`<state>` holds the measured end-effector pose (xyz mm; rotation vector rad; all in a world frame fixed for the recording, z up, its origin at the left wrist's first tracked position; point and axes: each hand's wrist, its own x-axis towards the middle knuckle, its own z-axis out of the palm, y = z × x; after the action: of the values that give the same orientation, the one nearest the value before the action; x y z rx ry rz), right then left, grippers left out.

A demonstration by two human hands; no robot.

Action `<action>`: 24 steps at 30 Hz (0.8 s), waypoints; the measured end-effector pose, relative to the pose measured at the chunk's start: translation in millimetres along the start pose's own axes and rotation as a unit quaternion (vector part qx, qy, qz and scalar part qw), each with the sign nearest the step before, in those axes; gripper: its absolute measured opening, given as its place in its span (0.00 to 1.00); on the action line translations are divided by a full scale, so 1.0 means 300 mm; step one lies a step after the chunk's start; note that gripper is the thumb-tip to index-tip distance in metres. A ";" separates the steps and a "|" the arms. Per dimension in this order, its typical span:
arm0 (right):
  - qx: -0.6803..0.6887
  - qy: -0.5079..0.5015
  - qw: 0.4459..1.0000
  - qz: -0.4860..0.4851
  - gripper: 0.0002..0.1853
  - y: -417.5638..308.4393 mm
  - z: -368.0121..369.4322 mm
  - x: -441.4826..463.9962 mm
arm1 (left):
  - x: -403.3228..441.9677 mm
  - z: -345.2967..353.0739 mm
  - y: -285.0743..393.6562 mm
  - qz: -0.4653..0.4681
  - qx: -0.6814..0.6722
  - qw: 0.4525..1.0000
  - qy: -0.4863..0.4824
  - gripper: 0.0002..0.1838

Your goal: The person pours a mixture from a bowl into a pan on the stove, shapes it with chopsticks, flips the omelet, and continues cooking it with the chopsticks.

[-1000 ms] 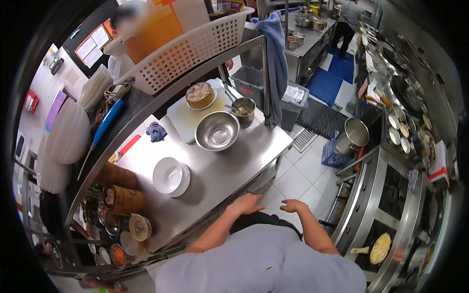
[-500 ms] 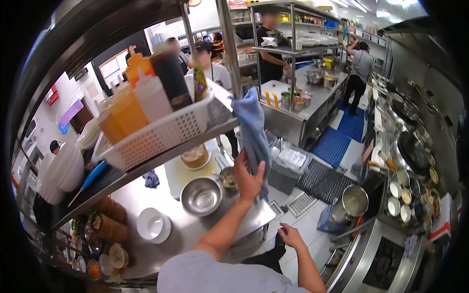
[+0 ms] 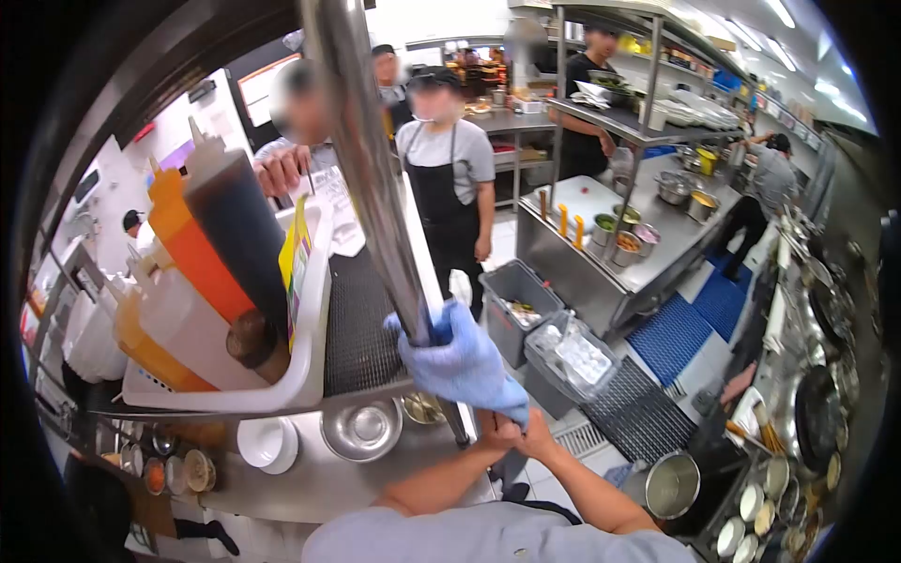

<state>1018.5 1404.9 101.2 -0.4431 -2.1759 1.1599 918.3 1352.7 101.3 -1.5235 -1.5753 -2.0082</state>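
A light blue cloth [image 3: 462,361] hangs at the shelf corner, wrapped round the foot of the steel post [image 3: 361,169]. Its lower part tapers down to my two hands. My left hand [image 3: 497,430] is closed at the cloth's lower end, just below the shelf edge. Right against it, my right hand [image 3: 535,435] is also closed on that end. The fingers overlap, and the bottom of the cloth is hidden by them. Just left of my hands, on the counter below, is a steel mixing bowl [image 3: 362,430].
A white basket [image 3: 305,375] of sauce bottles stands on the shelf. A person [image 3: 446,155] in a black apron faces the shelf, and a hand [image 3: 282,171] reaches over it from beyond. Grey bins [image 3: 518,305] stand on the floor. A large pot [image 3: 672,485] is at the right.
My right hand has come up from low beside me to join my left at the cloth's lower end. My view has moved closer to the post and shelf corner.
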 end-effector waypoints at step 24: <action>0.208 -0.455 0.821 -0.276 0.21 0.294 0.055 0.619 | 0.187 0.128 -0.112 -0.012 0.494 0.751 0.438 0.24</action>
<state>868.8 1546.3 89.5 1.0876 -2.3764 1.6026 893.3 1421.7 120.9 -0.0972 -1.6614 -1.1177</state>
